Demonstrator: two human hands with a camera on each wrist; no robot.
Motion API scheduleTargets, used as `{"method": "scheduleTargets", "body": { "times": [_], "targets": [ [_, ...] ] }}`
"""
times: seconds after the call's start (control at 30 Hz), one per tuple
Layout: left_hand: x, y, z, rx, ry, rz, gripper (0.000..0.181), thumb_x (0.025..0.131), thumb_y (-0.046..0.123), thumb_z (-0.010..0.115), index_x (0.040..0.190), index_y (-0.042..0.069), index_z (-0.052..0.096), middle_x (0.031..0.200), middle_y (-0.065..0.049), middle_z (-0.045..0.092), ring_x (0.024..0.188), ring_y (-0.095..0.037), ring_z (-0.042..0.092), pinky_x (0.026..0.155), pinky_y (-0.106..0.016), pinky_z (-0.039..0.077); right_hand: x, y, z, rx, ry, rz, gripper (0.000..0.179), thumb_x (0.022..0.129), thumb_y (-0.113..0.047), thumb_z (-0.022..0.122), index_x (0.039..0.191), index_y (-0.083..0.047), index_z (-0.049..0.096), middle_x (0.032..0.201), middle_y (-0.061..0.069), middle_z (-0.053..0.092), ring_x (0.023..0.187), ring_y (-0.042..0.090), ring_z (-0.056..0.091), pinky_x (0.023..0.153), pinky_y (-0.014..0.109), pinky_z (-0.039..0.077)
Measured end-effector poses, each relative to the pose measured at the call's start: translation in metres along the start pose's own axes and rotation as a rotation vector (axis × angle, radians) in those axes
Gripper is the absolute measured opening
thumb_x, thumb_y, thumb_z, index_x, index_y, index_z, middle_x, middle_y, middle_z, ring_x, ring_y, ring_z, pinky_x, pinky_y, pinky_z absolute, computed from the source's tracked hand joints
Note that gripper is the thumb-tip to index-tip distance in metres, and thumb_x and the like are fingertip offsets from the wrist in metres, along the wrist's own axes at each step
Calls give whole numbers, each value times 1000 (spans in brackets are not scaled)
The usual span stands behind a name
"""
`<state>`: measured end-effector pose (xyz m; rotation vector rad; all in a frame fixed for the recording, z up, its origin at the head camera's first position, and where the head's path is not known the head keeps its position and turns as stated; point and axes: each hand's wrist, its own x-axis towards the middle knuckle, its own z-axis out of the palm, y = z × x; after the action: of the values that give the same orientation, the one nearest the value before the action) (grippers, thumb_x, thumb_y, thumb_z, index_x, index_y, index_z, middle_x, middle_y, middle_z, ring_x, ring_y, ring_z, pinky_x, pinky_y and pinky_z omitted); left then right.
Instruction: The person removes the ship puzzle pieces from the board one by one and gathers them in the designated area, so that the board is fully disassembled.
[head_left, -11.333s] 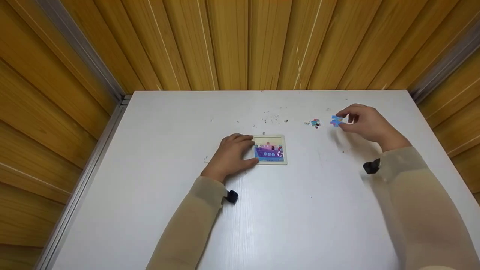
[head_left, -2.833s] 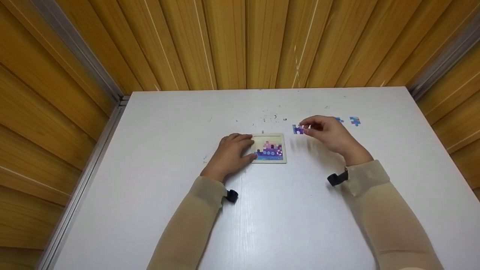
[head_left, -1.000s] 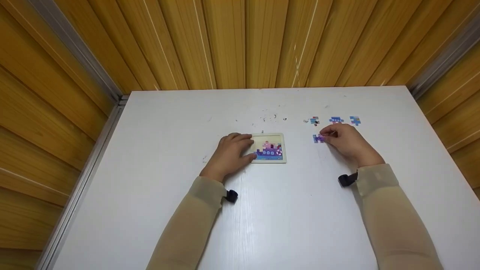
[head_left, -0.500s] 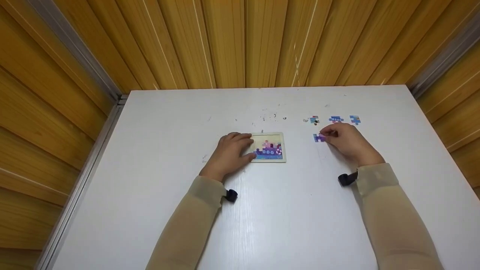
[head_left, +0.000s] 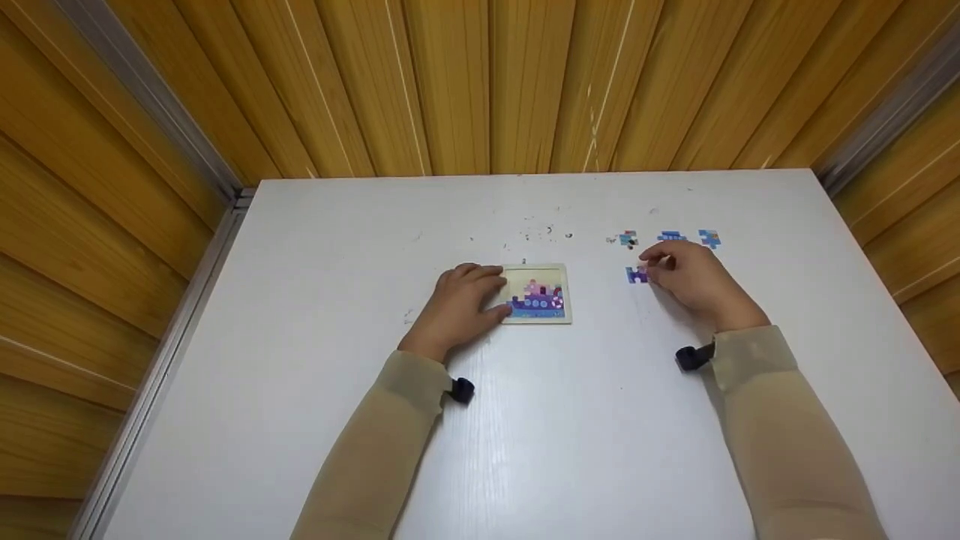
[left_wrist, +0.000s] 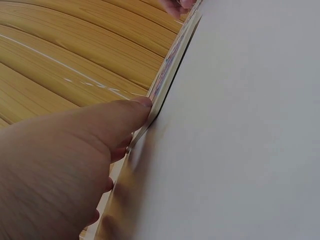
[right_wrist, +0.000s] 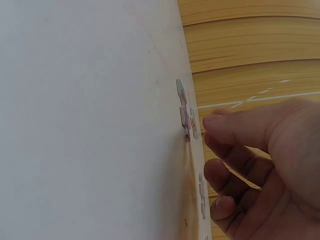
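Note:
My left hand (head_left: pixel 461 307) holds the left side of a small pale puzzle tray (head_left: pixel 568 300), its thumb on the near part and its fingers farther back. In the left wrist view the thumb touches the edge of the tray (left_wrist: pixel 159 106). Inside sits a partly filled boat picture (head_left: pixel 541 302), bare at the top. My right hand (head_left: pixel 694 281) hovers with loosely curled fingers beside a purple jigsaw piece (head_left: pixel 635 275). The right wrist view shows that jigsaw piece (right_wrist: pixel 184 112) on the table, apart from the fingertips.
Behind the purple piece, more jigsaw pieces lie in a row: a multicoloured one (head_left: pixel 628 238), a blue one (head_left: pixel 671 235) partly covered by the hand, and another blue one (head_left: pixel 709 238). Small dark marks dot the white table (head_left: pixel 555 420). Wood-patterned walls (head_left: pixel 450 90) border it.
The purple piece moved from near the tray to below the row, and my right fingers have just let go of it. My left hand stays on the tray.

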<state>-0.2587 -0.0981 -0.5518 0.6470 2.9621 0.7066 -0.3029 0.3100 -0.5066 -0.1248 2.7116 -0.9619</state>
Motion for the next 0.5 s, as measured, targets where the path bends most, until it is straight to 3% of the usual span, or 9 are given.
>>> {"method": "scheduleTargets", "body": {
  "times": [0.13,0.23,0.5],
  "targets": [
    [1,0,-1,0,5,6,59,110,50,71,159,17,66,174,1,57,165,-30,46,142,-56,30,0,-7,-1,13,21,7,33,115,-21,66,146,-15,71,136,15,66,117,32,56,95,40,56],
    [1,0,-1,1,7,3,59,110,50,71,159,17,66,174,1,57,165,-29,46,142,-55,30,-1,-12,-2,2,61,-59,32,113,-22,68,143,-11,73,131,16,68,112,31,57,84,33,53],
    [1,0,1,-6,4,-6,59,110,50,71,159,18,66,174,3,56,166,-28,45,143,-54,29,-15,-45,-6,107,175,-235,29,112,-18,69,138,-4,75,135,16,72,115,24,57,87,23,47]
  ]
}}
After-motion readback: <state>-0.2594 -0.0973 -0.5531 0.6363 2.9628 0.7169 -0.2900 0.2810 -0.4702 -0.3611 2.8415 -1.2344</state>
